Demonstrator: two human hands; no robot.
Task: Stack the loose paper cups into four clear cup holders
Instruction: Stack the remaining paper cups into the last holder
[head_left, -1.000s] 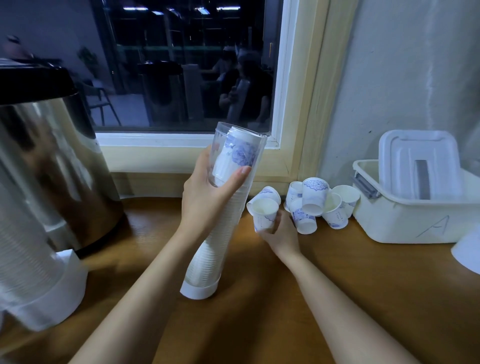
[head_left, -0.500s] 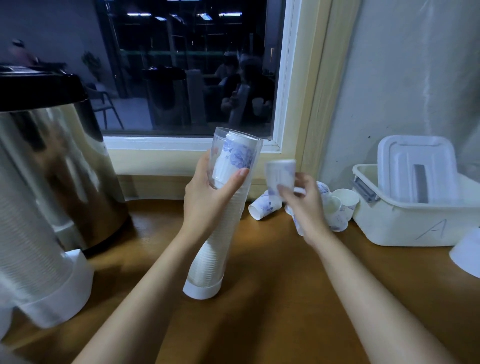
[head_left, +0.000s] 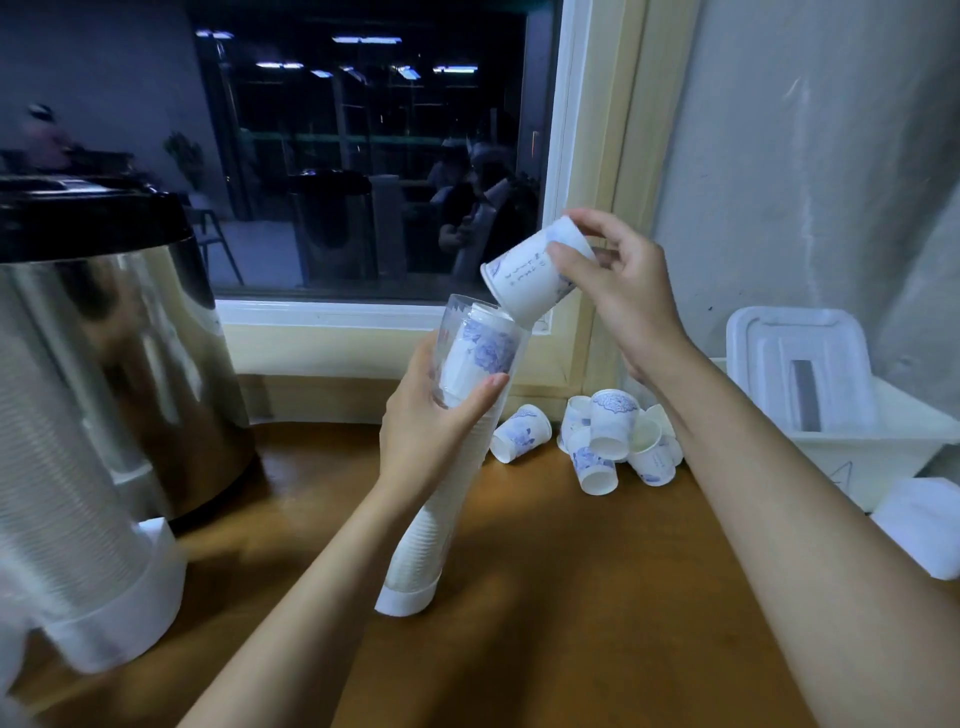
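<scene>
Bare left hand (head_left: 431, 436); bare right hand (head_left: 623, 304); both forearms bare as far as they show.

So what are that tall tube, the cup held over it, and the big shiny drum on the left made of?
The tube: likely clear glossy plastic; the stacked cups show through its wall. The cup: probably matte white paper with blue print. The drum: seems polished metal, perhaps stainless steel; it mirrors the room.

tilted cup (head_left: 535, 275) above holder (head_left: 457, 431)
</scene>
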